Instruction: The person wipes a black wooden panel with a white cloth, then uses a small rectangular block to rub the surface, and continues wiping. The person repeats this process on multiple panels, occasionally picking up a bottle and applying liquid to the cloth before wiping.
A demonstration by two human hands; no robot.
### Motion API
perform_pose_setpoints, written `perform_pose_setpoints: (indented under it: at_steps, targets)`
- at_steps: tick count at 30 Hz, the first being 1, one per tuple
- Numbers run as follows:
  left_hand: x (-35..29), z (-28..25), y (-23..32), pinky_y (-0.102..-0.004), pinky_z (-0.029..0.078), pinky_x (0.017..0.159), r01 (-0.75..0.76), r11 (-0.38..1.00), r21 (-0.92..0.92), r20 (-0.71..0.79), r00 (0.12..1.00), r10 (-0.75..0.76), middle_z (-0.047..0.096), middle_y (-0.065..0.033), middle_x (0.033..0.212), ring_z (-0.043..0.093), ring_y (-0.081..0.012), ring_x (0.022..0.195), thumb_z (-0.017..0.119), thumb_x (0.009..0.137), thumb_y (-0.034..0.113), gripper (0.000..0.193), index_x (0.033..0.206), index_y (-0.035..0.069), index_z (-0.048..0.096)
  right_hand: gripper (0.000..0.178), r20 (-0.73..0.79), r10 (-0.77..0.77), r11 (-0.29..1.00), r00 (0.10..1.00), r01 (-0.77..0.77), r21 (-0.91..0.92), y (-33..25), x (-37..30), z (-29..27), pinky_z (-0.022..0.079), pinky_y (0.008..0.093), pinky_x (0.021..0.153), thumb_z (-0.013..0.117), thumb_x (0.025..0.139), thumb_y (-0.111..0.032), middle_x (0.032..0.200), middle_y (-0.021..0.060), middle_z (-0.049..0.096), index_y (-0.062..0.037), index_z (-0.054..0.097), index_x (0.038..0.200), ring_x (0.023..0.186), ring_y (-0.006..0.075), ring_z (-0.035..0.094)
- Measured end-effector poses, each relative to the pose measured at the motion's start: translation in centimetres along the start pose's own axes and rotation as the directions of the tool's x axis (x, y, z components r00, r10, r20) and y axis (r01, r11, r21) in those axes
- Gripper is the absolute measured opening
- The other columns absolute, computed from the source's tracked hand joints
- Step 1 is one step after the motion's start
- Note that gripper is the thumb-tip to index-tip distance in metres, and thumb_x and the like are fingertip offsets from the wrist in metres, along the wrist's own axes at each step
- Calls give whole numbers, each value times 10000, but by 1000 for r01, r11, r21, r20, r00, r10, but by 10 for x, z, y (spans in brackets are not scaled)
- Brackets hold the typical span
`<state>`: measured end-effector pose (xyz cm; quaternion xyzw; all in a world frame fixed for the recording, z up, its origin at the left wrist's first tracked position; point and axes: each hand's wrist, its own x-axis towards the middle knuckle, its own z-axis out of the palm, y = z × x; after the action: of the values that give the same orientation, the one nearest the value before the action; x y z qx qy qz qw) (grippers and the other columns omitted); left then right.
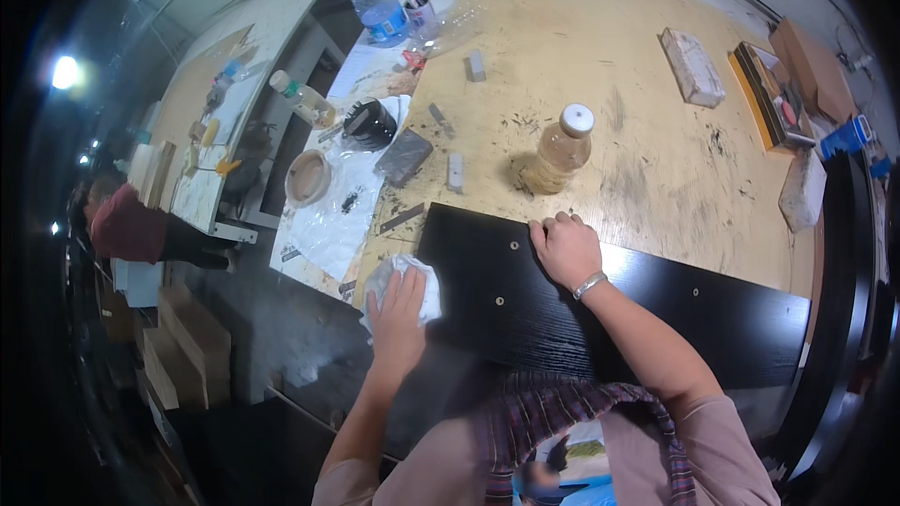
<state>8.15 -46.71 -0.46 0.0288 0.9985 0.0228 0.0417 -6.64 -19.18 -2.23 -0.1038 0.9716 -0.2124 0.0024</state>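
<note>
A long black wooden board (656, 319) with several small round fittings in its face lies along the near side of the work table. My left hand (398, 314) presses a crumpled white cloth (429, 290) against the board's left end, fingers laid over it. On the far edge of the board rests my right hand (570, 255), a silver bracelet at its wrist; its fingers curl over that edge, their tips partly hidden. Just beyond it stands a clear bottle (564, 152) with a white cap and yellowish liquid inside.
To the left are a dark container (369, 125), a round bowl (307, 177), a green-capped bottle (302, 99) and a grey block (403, 157). A large water bottle (377, 7) stands farther back. Wrapped blocks (692, 66) and a box (771, 94) sit right. Another person (136, 225) is far left.
</note>
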Motion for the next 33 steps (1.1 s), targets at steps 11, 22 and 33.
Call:
perform_pose_setpoints:
  at_steps: [11, 22, 33]
  targets:
    - [24, -4, 41, -543, 245, 1210, -254, 942, -219, 40, 962, 269, 386, -103, 1608, 327, -287, 1508, 656, 810, 26, 772, 1538, 58, 399, 446, -29, -43, 999, 999, 43, -13, 1, 2, 5, 565, 461, 706, 571, 979, -349, 817, 187, 694, -12, 732, 735, 802, 358, 678]
    - [2, 14, 16, -495, 349, 1153, -60, 912, -407, -101, 995, 21, 498, -130, 1509, 472, -339, 1380, 587, 865, 70, 644, 1498, 63, 467, 457, 20, -7, 1000, 1000, 7, -22, -3, -1, 5, 560, 468, 747, 550, 993, -356, 824, 188, 694, -11, 740, 761, 830, 369, 676]
    - [39, 1, 8, -540, 300, 1193, 57, 906, -420, -133, 983, -124, 483, -106, 1540, 463, -304, 1402, 597, 866, -16, 621, 1474, 46, 493, 488, 3, -29, 999, 1000, 29, -20, 1, 3, 6, 563, 455, 724, 556, 984, -369, 810, 190, 693, -3, 715, 703, 812, 361, 679]
